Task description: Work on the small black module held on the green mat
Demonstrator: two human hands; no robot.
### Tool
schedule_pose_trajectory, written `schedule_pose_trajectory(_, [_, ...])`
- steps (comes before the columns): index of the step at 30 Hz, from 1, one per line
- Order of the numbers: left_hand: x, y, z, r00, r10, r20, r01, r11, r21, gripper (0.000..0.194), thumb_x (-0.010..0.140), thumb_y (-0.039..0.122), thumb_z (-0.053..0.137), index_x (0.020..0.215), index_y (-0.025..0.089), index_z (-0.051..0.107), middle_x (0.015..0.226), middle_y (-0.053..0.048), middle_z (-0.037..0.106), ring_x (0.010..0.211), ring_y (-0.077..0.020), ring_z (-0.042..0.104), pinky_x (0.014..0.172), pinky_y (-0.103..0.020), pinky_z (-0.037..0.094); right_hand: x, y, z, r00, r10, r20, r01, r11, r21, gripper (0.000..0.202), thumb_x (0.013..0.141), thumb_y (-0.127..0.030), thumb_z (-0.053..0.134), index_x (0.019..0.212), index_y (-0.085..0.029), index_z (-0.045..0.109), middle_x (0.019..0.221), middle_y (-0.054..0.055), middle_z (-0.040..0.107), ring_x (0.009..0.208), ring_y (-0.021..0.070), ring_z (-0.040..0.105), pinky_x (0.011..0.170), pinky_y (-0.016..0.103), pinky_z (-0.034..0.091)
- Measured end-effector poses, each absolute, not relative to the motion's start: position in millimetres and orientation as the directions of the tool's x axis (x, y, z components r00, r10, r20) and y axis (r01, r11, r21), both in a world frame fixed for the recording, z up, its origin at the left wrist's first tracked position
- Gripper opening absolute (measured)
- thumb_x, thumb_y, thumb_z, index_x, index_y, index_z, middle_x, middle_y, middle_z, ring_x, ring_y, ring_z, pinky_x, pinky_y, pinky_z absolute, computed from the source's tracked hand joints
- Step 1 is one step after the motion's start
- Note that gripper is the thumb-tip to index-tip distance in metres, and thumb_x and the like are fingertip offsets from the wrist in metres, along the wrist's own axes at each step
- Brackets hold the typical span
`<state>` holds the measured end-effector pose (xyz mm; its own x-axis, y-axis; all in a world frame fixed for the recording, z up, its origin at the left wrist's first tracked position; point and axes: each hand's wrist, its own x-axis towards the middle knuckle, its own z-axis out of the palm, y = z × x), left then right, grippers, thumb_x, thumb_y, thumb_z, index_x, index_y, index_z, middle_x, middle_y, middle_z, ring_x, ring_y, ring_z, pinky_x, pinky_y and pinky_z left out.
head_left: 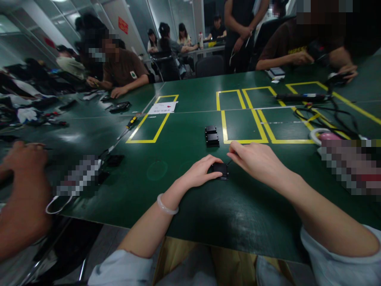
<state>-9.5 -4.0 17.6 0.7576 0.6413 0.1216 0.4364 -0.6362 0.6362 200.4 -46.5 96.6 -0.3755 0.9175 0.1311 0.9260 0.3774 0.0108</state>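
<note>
A small black square part (220,171) with little pegs along its sides lies flat on the green table. My left hand (200,171), with a pale bracelet on its wrist, grips the part's left side between thumb and fingers. At the part's upper right corner, my right hand (253,157) is closed in a pinch. A thin dark rod (229,162) sticks out from its fingertips towards the part; its kind is too small to tell. Just beyond, two similar black parts (212,136) stand close together on the table.
Yellow tape outlines (245,141) mark the green table (184,214). At left are a yellow-black screwdriver (131,122), a white paper (162,107) and a blurred-out box. A corded black tool (300,97) and cables lie at right. Several people sit around, one arm close at my left.
</note>
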Motion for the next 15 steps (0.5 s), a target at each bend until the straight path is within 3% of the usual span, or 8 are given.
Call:
schedule_pose_trajectory(6, [-9.3, -3.2, 16.5, 0.758, 0.639, 0.130, 0.432, -0.641, 0.634, 0.033, 0.092, 0.039, 0.058, 0.120, 0.022, 0.055, 0.112, -0.006, 0.058, 0.106, -0.0228, 0.057, 0.093, -0.035, 0.045, 201.3, -48.9, 94.8, -0.408, 0.894, 0.186, 0.895, 0.432, -0.109, 0.018, 0.094, -0.027, 0.039, 0.108, -0.018, 0.047, 0.078, 0.003, 0.067, 0.066, 0.0191, 0.063, 0.055, 0.027, 0.028])
schedule_pose_trajectory(11, [-9.4, -3.4, 15.7, 0.754, 0.643, 0.132, 0.431, -0.636, 0.640, 0.034, 0.092, 0.039, 0.058, 0.121, 0.022, 0.055, 0.112, -0.007, 0.058, 0.106, -0.0234, 0.057, 0.092, -0.035, 0.045, 200.6, -48.1, 97.2, -0.401, 0.904, 0.152, 0.907, 0.415, -0.074, 0.021, 0.097, -0.038, 0.037, 0.097, -0.020, 0.049, 0.074, 0.003, 0.066, 0.063, 0.0193, 0.061, 0.052, 0.027, 0.025])
schedule_pose_trajectory(15, [-9.3, -3.8, 16.9, 0.757, 0.640, 0.129, 0.429, -0.636, 0.642, 0.033, 0.092, 0.038, 0.058, 0.121, 0.022, 0.055, 0.113, -0.007, 0.058, 0.107, -0.0237, 0.057, 0.093, -0.036, 0.045, 201.9, -45.9, 94.7, -0.399, 0.905, 0.147, 0.907, 0.413, -0.080, 0.018, 0.097, -0.031, 0.035, 0.101, -0.019, 0.048, 0.074, 0.003, 0.065, 0.062, 0.0191, 0.060, 0.051, 0.027, 0.024])
